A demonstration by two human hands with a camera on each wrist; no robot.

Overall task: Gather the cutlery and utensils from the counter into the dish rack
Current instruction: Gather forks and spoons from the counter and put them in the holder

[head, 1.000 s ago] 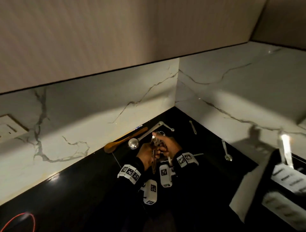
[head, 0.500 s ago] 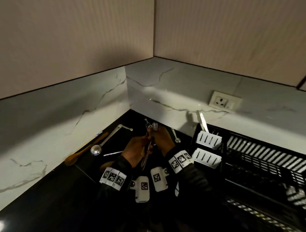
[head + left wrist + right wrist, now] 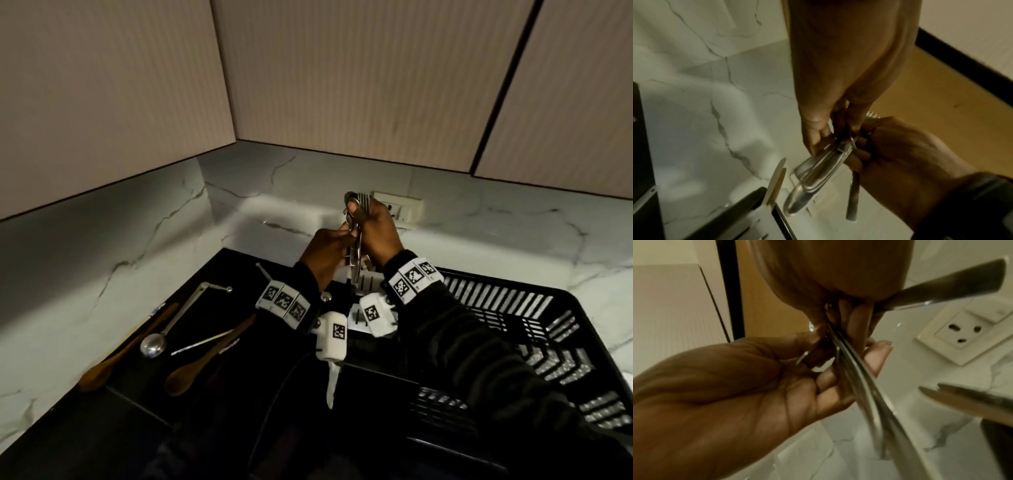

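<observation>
Both hands hold one bundle of steel forks and spoons (image 3: 356, 219) upright, tines up. My left hand (image 3: 342, 236) pinches the bundle (image 3: 818, 175) from the left side. My right hand (image 3: 363, 219) wraps round it from the right, higher up. In the right wrist view the handles (image 3: 863, 394) run down between the fingers of both hands. The bundle hangs just above the white cutlery holder (image 3: 368, 282) at the left end of the black dish rack (image 3: 513, 305). My arms hide most of the holder.
On the black counter to the left lie a steel ladle (image 3: 154, 344), two wooden spoons (image 3: 102, 363) (image 3: 202, 359), a thin metal utensil (image 3: 205, 341) and two small spoons (image 3: 263, 272) (image 3: 325, 296). A wall socket (image 3: 400, 207) sits behind the hands. A pale flat utensil (image 3: 777, 177) stands nearby.
Both hands have lifted the cutlery bundle off the counter corner and carried it right, to above the rack's white holder. My head view has swung right with them.
</observation>
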